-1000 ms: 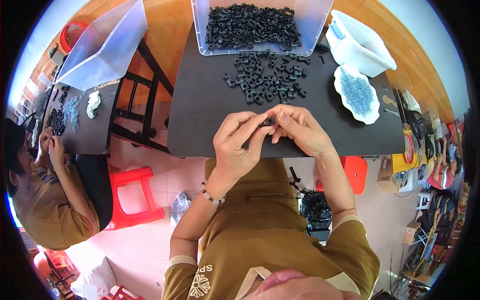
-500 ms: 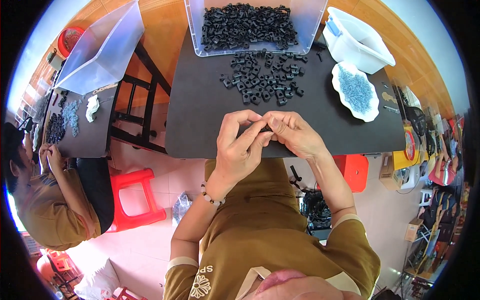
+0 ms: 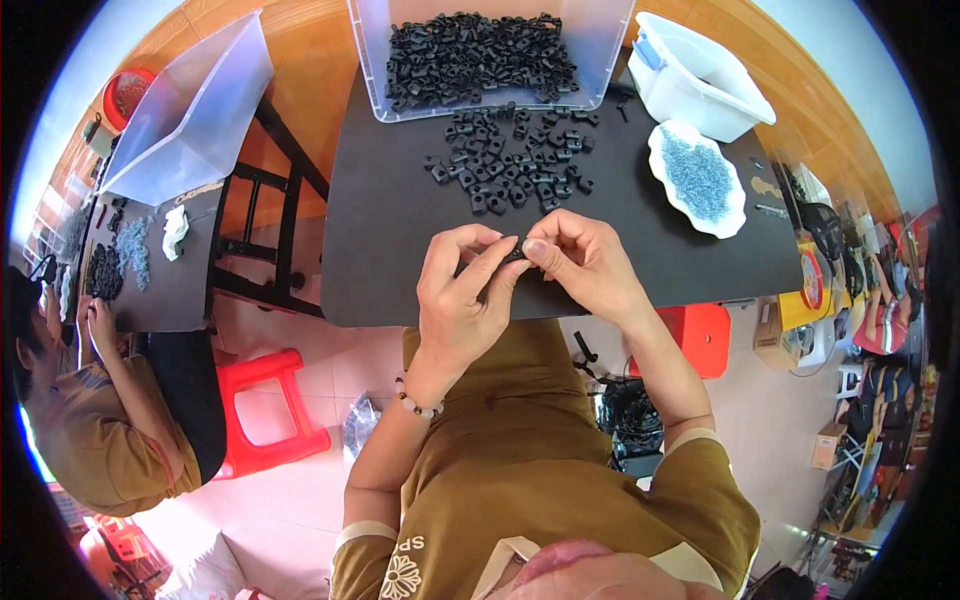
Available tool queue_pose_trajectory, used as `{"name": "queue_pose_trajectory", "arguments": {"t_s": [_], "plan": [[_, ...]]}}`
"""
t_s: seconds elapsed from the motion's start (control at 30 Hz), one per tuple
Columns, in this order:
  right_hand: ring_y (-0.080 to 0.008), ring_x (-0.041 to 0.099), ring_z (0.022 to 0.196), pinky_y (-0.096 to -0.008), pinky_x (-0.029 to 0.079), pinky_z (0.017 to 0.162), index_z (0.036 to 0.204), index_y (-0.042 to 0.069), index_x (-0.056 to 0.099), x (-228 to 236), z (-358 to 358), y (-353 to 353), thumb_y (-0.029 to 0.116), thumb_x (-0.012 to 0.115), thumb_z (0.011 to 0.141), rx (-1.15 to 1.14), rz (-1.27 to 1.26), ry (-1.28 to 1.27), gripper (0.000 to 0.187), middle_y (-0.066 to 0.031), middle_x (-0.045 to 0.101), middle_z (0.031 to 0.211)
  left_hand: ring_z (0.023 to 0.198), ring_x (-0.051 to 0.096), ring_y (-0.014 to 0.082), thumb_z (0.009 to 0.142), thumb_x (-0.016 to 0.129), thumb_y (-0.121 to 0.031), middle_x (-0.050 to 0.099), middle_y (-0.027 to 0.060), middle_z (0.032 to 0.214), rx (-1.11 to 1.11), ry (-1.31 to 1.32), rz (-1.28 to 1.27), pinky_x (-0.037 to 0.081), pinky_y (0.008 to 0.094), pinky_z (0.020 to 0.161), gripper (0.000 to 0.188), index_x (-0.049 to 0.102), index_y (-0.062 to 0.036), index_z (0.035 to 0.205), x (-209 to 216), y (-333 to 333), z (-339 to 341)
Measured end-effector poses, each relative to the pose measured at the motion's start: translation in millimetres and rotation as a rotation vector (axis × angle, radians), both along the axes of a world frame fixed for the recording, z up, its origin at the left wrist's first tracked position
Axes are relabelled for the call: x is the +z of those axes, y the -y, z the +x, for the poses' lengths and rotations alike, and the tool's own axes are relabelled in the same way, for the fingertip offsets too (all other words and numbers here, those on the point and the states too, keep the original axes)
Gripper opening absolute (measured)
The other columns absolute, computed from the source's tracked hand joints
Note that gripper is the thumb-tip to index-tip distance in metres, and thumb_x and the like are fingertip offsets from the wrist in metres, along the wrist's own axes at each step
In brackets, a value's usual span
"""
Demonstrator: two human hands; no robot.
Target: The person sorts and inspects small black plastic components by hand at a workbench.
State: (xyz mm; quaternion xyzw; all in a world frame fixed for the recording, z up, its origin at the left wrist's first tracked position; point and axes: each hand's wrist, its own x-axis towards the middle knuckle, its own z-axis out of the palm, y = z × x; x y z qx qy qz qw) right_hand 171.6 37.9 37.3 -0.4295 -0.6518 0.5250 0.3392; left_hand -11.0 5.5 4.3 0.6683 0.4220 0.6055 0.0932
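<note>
My left hand [image 3: 466, 288] pinches a small black plastic part [image 3: 516, 252] between thumb and fingers above the near side of the dark table. My right hand [image 3: 580, 262] meets it there, its thumb and forefinger closed at the part's right end. Whether a second small piece sits in the right fingertips is too small to tell. Beyond my hands lies a loose spread of similar black parts [image 3: 510, 165]. Farther back, a clear plastic bin [image 3: 420, 115] tipped toward me holds a heap of them. A white scalloped dish [image 3: 738, 215] of small bluish clear pieces [image 3: 700, 180] stands at the right.
Behind the dish is a white plastic tub [image 3: 700, 105]. A red stool [image 3: 697, 340] stands beneath the table's right side. At the left, a person [image 3: 110, 400] works at another table [image 3: 185, 290], with a clear bin [image 3: 190, 120] and a red stool [image 3: 285, 420] near.
The view has shifted slightly. My fingertips have parted a little, so more of the black part shows between them. The right index finger has lifted and bent.
</note>
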Motion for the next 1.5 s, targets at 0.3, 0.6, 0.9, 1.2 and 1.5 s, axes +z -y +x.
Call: {"name": "queue_pose_trajectory", "arguments": {"t_s": [0.3, 0.6, 0.9, 1.2, 1.5], "plan": [[-0.0085, 0.066, 0.079, -0.0282, 0.052, 0.072, 0.101, 0.006, 0.076, 68.2, 76.9, -94.1, 0.026, 0.07, 0.098, -0.491, 0.55, 0.369, 0.021, -0.0041, 0.075, 0.087, 0.084, 0.067, 0.0174, 0.083, 0.075, 0.006, 0.067, 0.0082, 0.1, -0.05, 0.037, -0.135, 0.055, 0.0276, 0.073, 0.024, 0.078, -0.0025, 0.106, 3.9, 4.8, 0.3], [-0.0296, 0.075, 0.08, -0.0387, 0.056, 0.073, 0.101, 0.002, 0.078, 110.4, 222.9, -225.3, 0.039, 0.073, 0.092, -0.944, 0.86, 0.888, 0.038, -0.0167, 0.077, 0.09, 0.08, 0.067, 0.0167, 0.083, 0.073, 0.007, 0.068, 0.0078, 0.096, -0.072, -0.011, -0.157, 0.054, 0.0272, 0.07, 0.023, 0.078, -0.0031, 0.103, 6.0, 0.3, 6.4], [-0.027, 0.071, 0.072, -0.0383, 0.054, 0.067, 0.102, 0.005, 0.074, 47.9, 53.4, -86.6, 0.025, 0.073, 0.094, -0.303, 0.655, 0.587, 0.022, -0.0154, 0.072, 0.08, 0.076, 0.066, 0.0154, 0.085, 0.073, 0.004, 0.068, 0.0074, 0.092, -0.055, -0.038, -0.161, 0.053, 0.0259, 0.068, 0.021, 0.078, -0.0018, 0.104, 3.6, 0.5, 0.9], [-0.0343, 0.066, 0.087, -0.0454, 0.052, 0.079, 0.092, 0.002, 0.07, 15.1, 45.4, -86.9, 0.018, 0.073, 0.089, -0.158, 0.635, 0.704, 0.016, -0.0143, 0.069, 0.082, 0.074, 0.068, 0.0123, 0.087, 0.076, -0.001, 0.069, 0.0074, 0.092, -0.053, -0.037, -0.201, 0.054, 0.0243, 0.065, 0.018, 0.078, -0.0005, 0.104, 1.3, 0.0, 2.1], [-0.0275, 0.069, 0.077, -0.0394, 0.054, 0.072, 0.091, 0.001, 0.072, 24.4, 28.9, -69.7, 0.016, 0.072, 0.089, -0.203, 0.611, 0.547, 0.015, -0.0135, 0.071, 0.082, 0.078, 0.07, 0.013, 0.085, 0.078, 0.001, 0.071, 0.0094, 0.098, -0.037, -0.017, -0.208, 0.057, 0.0249, 0.069, 0.027, 0.077, -0.001, 0.112, 2.7, 0.6, 2.0]]}}
